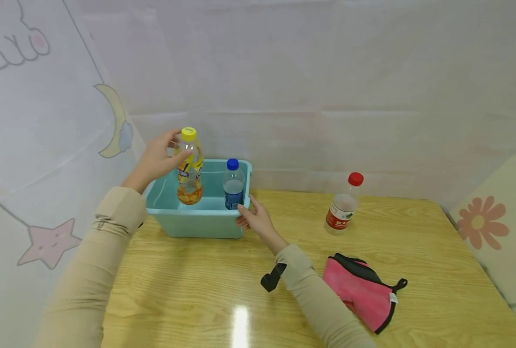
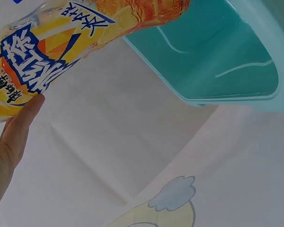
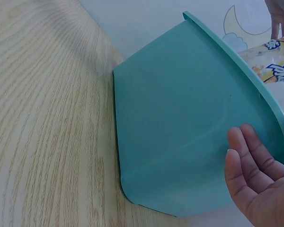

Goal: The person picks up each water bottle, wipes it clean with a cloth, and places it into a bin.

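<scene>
My left hand (image 1: 158, 155) grips a yellow-capped bottle of iced tea (image 1: 190, 176) near its neck. The bottle is upright over the light-blue plastic bin (image 1: 201, 226), with a little amber liquid at its bottom. Its yellow label (image 2: 42, 56) faces the left wrist view. With thumb and fingers, my right hand (image 1: 261, 223) pinches the rim at the bin's front right corner. Inside the bin, a blue-capped water bottle (image 1: 233, 187) stands at the right end, its base hidden by the front wall. Most of the bin's outer end wall (image 3: 175, 123) shows in the right wrist view.
A red-capped water bottle (image 1: 342, 210) stands on the wooden table (image 1: 188, 290), right of the bin. Closer to me, a pink and black cloth mitt (image 1: 362, 295) lies beside my right forearm. White printed sheeting (image 1: 284, 72) hangs behind the table and on both sides.
</scene>
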{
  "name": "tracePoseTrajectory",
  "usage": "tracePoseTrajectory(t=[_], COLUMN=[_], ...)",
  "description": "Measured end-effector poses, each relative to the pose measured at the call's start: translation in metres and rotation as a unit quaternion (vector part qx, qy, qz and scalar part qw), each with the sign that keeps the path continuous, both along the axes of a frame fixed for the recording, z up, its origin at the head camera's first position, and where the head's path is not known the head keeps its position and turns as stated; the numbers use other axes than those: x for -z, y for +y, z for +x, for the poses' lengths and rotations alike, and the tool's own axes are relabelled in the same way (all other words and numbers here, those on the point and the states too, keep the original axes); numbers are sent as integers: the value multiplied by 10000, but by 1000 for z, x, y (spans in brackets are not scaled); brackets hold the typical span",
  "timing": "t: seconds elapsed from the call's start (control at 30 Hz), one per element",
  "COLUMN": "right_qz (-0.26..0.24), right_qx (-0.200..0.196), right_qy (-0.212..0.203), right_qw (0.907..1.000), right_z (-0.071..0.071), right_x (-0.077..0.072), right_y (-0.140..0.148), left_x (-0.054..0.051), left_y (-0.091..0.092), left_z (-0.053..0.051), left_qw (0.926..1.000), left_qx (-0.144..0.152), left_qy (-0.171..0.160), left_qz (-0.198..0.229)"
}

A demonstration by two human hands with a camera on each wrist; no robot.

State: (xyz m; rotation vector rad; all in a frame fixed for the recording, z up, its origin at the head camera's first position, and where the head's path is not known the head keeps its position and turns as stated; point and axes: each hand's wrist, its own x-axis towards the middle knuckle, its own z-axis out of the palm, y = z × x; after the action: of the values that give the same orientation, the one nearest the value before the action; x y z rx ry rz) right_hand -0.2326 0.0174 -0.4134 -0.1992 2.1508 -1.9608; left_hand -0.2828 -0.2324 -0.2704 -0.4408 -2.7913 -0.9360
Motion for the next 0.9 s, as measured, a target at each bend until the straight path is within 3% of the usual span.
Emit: tracePoseTrajectory(t=[0.13, 0.47, 0.63, 0.9], right_qz=[-22, 15, -6, -19], right_qx=[62, 117, 125, -66], right_qy=[-3, 125, 120, 155], right_qw=[10000, 9999, 9998, 9999], right_z=[-8, -8, -7, 12], right_x=[14, 20, 22, -7], right_y=[0, -2, -3, 0], left_x=[2, 22, 35, 46], left_y=[0, -2, -2, 6], left_z=[-12, -37, -46, -48], left_qw=[9989, 9914, 9871, 9839], left_qx=[153, -108, 14, 95], left_qy=[-369, -1220, -1524, -1739], left_qz=[-264, 454, 495, 408])
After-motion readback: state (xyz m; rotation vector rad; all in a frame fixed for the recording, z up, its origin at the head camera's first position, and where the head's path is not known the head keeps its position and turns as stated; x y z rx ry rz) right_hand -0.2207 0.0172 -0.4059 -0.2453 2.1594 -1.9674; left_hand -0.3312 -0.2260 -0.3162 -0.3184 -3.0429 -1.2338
